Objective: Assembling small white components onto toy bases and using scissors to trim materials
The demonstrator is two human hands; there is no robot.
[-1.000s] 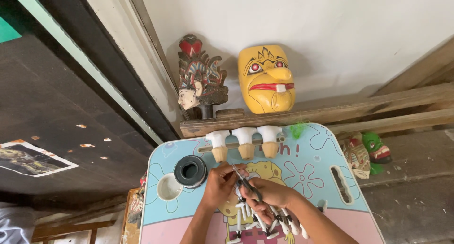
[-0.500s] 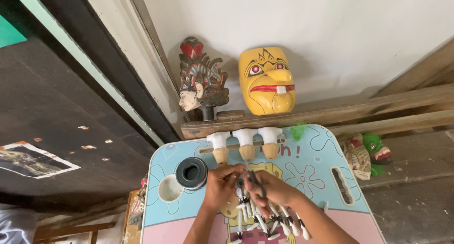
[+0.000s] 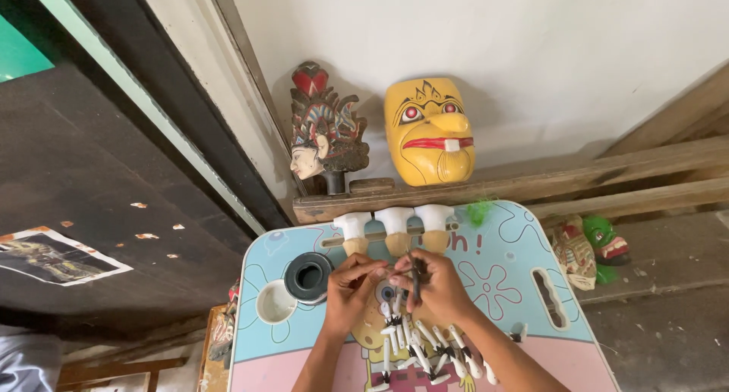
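Observation:
My left hand [image 3: 351,286] and my right hand [image 3: 438,286] meet over a small cartoon-printed table [image 3: 516,270]. The left fingers pinch a small white piece [image 3: 383,272]. The right hand grips a thin dark tool [image 3: 416,274] pointing at that piece. Several small white pieces with dark tips [image 3: 425,346] lie in a row on the table just below the hands. Three white-topped wooden pieces [image 3: 393,229] stand in a row at the table's far edge.
A black round pot [image 3: 307,276] and a white cup [image 3: 275,302] sit at the table's left. A yellow mask [image 3: 430,130] and a carved painted head [image 3: 323,137] rest on a wooden beam [image 3: 607,172] against the wall. Small masks [image 3: 588,244] lie on the floor at right.
Both hands have moved up the table towards the far edge and come closer together. The row of white pieces now shows below them.

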